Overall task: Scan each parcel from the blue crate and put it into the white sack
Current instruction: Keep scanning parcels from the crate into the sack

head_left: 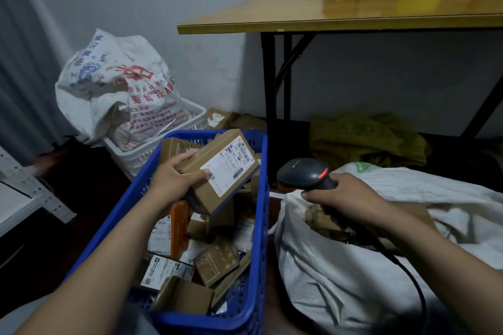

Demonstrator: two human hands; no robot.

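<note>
My left hand (pixel 174 179) grips a brown cardboard parcel (pixel 223 171) with a white shipping label, held above the blue crate (pixel 261 226). The crate sits in the lower middle and holds several small boxes and packets. My right hand (pixel 340 196) holds a dark barcode scanner (pixel 302 173) whose red light is lit; its head points left toward the parcel's label. Under that hand lies the open white sack (pixel 326 275), with brown parcels showing in its mouth. A black cable runs from the scanner down across the sack.
A full printed white bag (pixel 109 90) sits in a white basket (pixel 141 152) behind the crate. A wooden folding table (pixel 340 16) with cardboard boxes stands at the upper right. An olive sack (pixel 367 139) lies beneath it. A white metal shelf (pixel 24 190) is at the left.
</note>
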